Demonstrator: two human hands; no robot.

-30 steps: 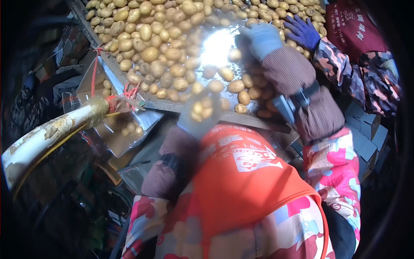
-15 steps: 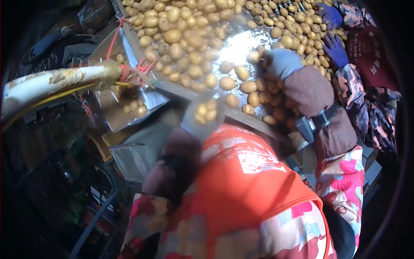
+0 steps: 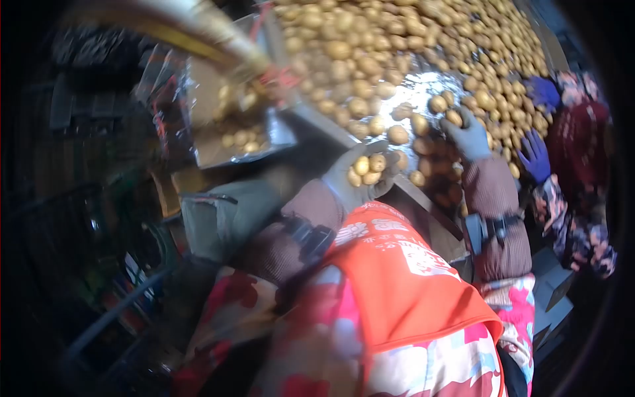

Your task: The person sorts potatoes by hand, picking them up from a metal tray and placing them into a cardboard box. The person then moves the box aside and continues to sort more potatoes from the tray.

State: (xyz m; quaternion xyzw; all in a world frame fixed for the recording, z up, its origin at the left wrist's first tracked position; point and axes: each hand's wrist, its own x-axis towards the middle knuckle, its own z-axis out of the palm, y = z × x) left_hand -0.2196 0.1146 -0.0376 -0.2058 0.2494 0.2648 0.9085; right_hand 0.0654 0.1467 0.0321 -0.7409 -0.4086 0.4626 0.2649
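My left hand (image 3: pixel 357 175), in a pale glove, is turned palm up at the near edge of the metal table and cups several small potatoes (image 3: pixel 366 169). To its right, my right hand (image 3: pixel 468 134), gloved in light blue-grey, has its fingers around a potato (image 3: pixel 454 118) over the shiny tabletop (image 3: pixel 430 86). Many loose potatoes (image 3: pixel 370 40) lie on the table beyond both hands.
Across the right side, a co-worker's purple-gloved hands (image 3: pixel 534 155) rest by the potatoes. A box lined with plastic (image 3: pixel 205 132) holds potatoes at the left. A blurred white pole (image 3: pixel 218 33) crosses the upper left, near a grey-green container (image 3: pixel 225 215).
The view has shifted, so the table appears further right. My right hand is now around a potato. My left hand still cups its potatoes, nearer the table's edge.
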